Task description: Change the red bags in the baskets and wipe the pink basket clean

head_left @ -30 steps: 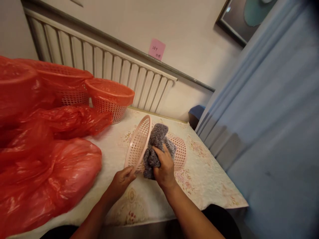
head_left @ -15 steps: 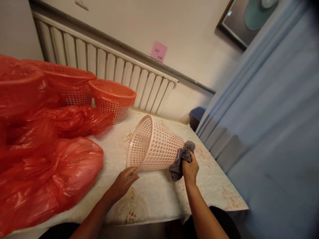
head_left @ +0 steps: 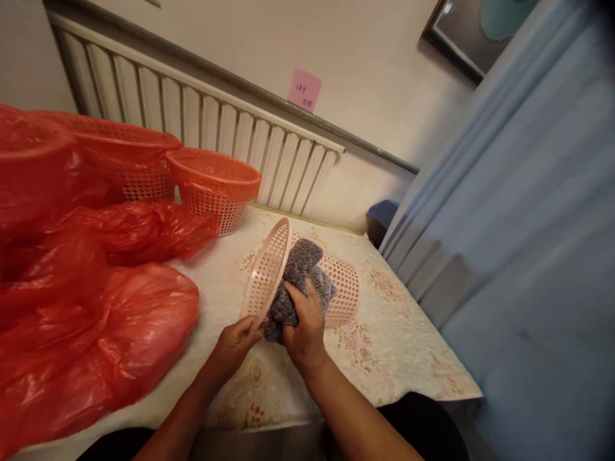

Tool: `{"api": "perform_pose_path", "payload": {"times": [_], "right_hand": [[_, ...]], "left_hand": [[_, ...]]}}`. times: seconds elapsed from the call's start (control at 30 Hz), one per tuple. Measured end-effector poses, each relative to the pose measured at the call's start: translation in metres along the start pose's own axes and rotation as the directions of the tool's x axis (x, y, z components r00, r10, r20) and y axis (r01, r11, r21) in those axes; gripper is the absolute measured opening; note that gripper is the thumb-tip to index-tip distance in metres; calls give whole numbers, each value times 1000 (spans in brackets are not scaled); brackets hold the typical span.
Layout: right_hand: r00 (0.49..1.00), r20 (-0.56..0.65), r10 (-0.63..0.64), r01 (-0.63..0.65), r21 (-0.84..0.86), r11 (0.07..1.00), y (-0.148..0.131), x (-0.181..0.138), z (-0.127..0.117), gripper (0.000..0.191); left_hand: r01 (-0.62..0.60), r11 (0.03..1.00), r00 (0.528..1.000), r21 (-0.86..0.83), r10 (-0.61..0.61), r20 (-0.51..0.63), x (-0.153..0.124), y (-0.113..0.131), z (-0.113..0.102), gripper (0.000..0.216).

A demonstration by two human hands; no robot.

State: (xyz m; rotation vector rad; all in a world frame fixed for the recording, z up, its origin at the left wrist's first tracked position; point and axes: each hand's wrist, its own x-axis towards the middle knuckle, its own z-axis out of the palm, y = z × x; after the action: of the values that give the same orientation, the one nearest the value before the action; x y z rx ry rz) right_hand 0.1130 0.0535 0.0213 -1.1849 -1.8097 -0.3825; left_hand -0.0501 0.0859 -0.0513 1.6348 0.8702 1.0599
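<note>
A pale pink perforated plastic wastebasket point(head_left: 343, 282) lies on its side on the flowered tablecloth point(head_left: 384, 358), its mouth facing left. My left hand point(head_left: 235, 346) grips the near edge of its rim, thumb and fingers pinched together. In my right hand point(head_left: 305, 323) is a dark grey fuzzy cloth point(head_left: 302, 269), bunched up and pressed against the outside of the basket near the rim. The cloth and my right hand cover part of the basket's wall.
On the left stand several baskets lined with red plastic bags point(head_left: 216, 176), with loose red bags point(head_left: 120, 333) heaped in front. Behind the table runs a white radiator point(head_left: 192, 115). A blue curtain point(head_left: 519, 224) hangs along the right side, near a dark blue object point(head_left: 382, 218).
My right hand has moved left with the cloth, from the basket's base along its side to near the rim. My left hand stays at the rim.
</note>
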Motion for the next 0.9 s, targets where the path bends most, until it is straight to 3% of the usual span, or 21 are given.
{"api": "perform_pose_path", "payload": {"times": [0.1,0.23,0.3,0.4,0.47,0.5,0.63,0.77,0.9], "right_hand": [[998,-32,56,-57,-36,998,33,-12,-6,61],[948,-154,279,-292,-69,954,83,-33,-29,59],[877,-214,430,-452,-64,890,101,-44,-44,60],[713,-279,643,-675,-28,737,116,-54,-61,57],[627,-299,719,-753,5,658,118,-56,-67,55],[607,-303,734,-768,15,641,117,-56,-67,55],[657,-306,689,-718,24,696,100,-41,-58,54],[804,-250,540,-550,31,834,66,-20,-38,54],[958,-131,254,-255,14,967,20,-6,-16,65]], "left_hand": [[5,1000,1000,19,-5,-13,1,-2,1,32],[2,1000,1000,-3,-2,-15,0,3,4,29],[7,999,999,-52,-5,35,-2,7,5,28],[38,989,994,-141,-24,105,-3,9,5,30],[49,986,994,-162,-31,109,-3,5,5,32],[42,988,995,-145,-29,96,-3,3,5,34],[-25,999,1000,20,25,7,0,-10,8,46],[-63,993,998,104,63,-4,3,-18,9,50],[-72,992,997,104,71,18,4,-19,7,48]]}}
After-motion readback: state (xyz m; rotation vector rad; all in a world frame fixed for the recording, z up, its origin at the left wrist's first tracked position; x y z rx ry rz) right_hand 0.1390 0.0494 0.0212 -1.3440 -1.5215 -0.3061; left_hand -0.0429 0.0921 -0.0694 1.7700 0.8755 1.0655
